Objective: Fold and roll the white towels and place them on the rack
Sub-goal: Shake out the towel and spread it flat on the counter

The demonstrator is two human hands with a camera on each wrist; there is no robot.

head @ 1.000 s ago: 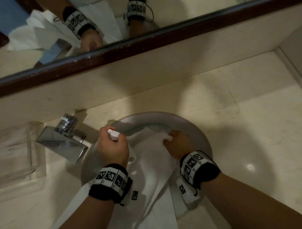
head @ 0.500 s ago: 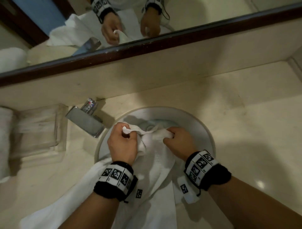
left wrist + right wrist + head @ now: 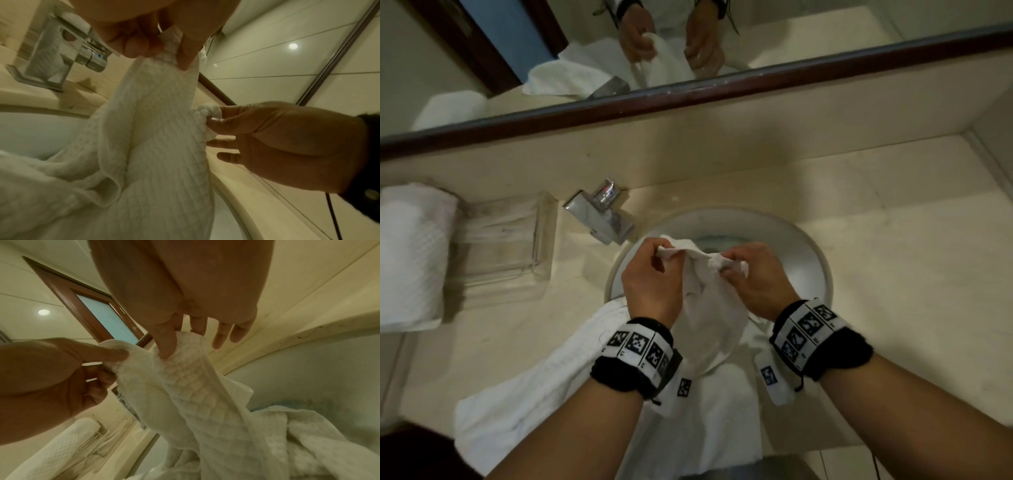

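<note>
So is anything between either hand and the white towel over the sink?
No. The left hand and right hand both already pinch the white towel at its top edge above the sink; nothing lies between.

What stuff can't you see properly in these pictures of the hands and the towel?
- Rack: in no view, so where the towels go is unknown.
- Sink drain: head view, hidden under the white towel that the left hand and right hand pinch.
- Towel's lower end: cut off by the head view's bottom edge.
- Folded towel: cut off by the left edge.
- Tap: blurred in the left wrist view.
</note>
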